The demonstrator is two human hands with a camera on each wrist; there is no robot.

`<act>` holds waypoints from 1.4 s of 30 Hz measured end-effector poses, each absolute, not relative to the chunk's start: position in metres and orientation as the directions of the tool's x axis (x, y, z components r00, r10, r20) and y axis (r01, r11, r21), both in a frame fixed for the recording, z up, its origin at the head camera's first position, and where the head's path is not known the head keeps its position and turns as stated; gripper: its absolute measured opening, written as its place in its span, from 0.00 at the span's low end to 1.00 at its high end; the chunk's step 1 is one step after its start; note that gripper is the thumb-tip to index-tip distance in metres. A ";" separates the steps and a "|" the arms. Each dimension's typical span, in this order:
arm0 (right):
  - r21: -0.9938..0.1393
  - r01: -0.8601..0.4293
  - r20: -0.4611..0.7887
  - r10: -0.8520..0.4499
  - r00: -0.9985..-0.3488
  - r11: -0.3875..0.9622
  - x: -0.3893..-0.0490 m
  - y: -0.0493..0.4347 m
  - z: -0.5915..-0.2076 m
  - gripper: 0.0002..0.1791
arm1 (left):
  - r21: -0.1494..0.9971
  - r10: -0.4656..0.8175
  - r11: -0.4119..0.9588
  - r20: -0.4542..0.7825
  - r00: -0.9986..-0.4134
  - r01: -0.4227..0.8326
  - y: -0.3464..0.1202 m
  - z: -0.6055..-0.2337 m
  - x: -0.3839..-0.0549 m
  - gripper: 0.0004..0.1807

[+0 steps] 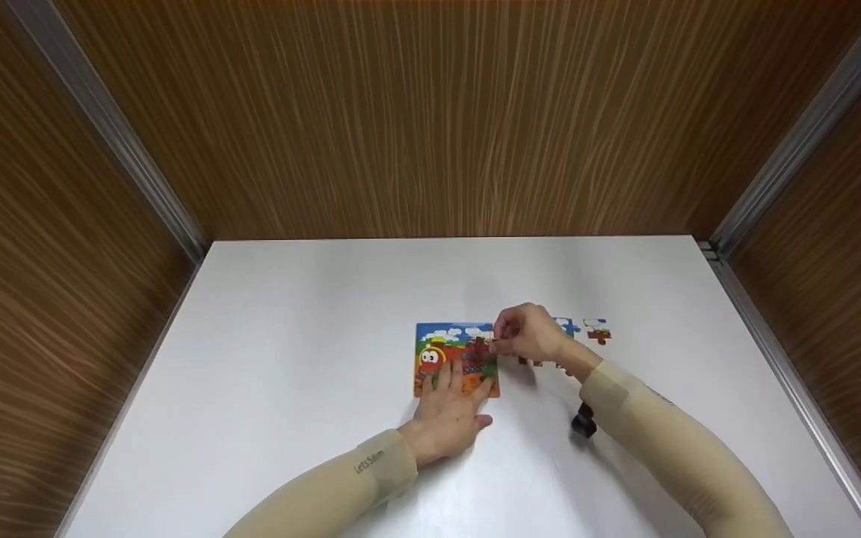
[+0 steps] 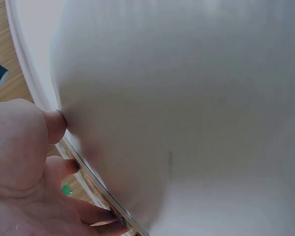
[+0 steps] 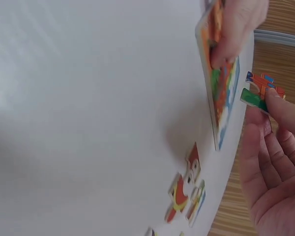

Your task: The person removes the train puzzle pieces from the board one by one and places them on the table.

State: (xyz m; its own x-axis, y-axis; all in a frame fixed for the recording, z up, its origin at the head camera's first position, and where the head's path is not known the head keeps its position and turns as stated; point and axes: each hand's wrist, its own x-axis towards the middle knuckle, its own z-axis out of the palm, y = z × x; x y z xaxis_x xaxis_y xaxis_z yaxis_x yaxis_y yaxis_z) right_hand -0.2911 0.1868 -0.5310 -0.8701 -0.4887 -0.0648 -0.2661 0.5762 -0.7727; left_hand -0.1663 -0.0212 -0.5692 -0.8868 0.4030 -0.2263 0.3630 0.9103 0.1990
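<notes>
A square picture puzzle (image 1: 442, 333) with a smiling red train lies on the white table, with sky and clouds along its far side. My left hand (image 1: 447, 420) rests on its near part, fingers spread and fairly straight. Past the puzzle's right edge, my right hand (image 1: 529, 333) pinches a puzzle piece (image 3: 262, 82) between thumb and fingers. That piece shows red, blue and green in the right wrist view. In the left wrist view, the fingertips (image 2: 119, 227) touch the puzzle, which appears edge-on.
Several loose puzzle pieces (image 1: 599, 336) lie to the right of the puzzle, partly hidden by my right hand and forearm. A small black object (image 1: 584, 424) shows beside the right sleeve. Wood-patterned panels (image 1: 430, 119) enclose the white table (image 1: 288, 321) at the back and sides.
</notes>
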 end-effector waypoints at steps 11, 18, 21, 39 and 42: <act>-0.813 -0.218 -0.046 -0.433 -0.900 0.540 -0.291 0.229 -0.523 0.08 | 0.178 0.415 0.907 -0.219 -0.883 0.382 -0.020 -0.569 -0.165 0.36; -0.845 -0.136 -0.073 -0.365 -0.928 0.517 -0.291 0.265 -0.519 0.10 | 0.194 0.420 0.904 -0.224 -0.880 0.382 -0.021 -0.569 -0.166 0.37; -0.855 -0.102 -0.086 -0.333 -0.939 0.508 -0.290 0.281 -0.518 0.11 | 0.194 0.425 0.901 -0.223 -0.877 0.387 -0.021 -0.569 -0.166 0.38; -0.814 0.138 -0.253 -0.130 -0.959 0.563 -0.276 0.362 -0.542 0.19 | 0.184 0.416 0.906 -0.217 -0.883 0.381 -0.020 -0.570 -0.165 0.37; -0.804 0.172 -0.286 -0.116 -0.951 0.569 -0.273 0.370 -0.548 0.19 | 0.192 0.418 0.904 -0.216 -0.882 0.381 -0.021 -0.568 -0.165 0.37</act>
